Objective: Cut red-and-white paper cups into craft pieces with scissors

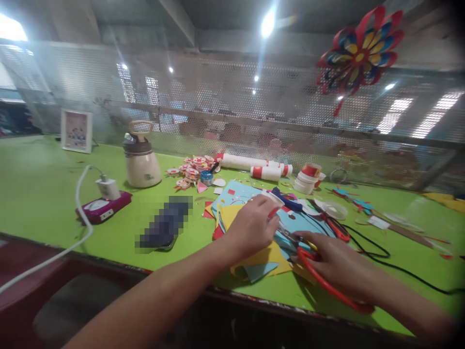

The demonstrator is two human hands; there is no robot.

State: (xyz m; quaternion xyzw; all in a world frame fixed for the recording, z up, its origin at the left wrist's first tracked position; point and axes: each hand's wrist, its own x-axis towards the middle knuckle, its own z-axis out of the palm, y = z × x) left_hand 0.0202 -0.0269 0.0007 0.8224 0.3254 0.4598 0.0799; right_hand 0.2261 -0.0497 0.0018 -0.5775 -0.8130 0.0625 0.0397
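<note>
The left hand's [254, 220] fingers are closed in a pinch on a white-and-red paper piece [276, 198] at their tips. The right hand's [330, 257] fingers are curled around red-handled scissors [313, 272], whose blades point toward the left fingertips. Light-blue paper [236, 190] lies beneath the left fingers; stacked paper cups [307, 180] stand beyond both hands' fingers.

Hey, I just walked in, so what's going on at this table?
A person is working at a bright green table. The right hand holds metal scissors with red handles, their blades pointing toward the left hand. That hand pinches a small white and red piece, apparently paper, above light-blue and yellow paper sheets. Whether the blades touch the piece is unclear. White and red paper cups stand stacked beyond.
</note>
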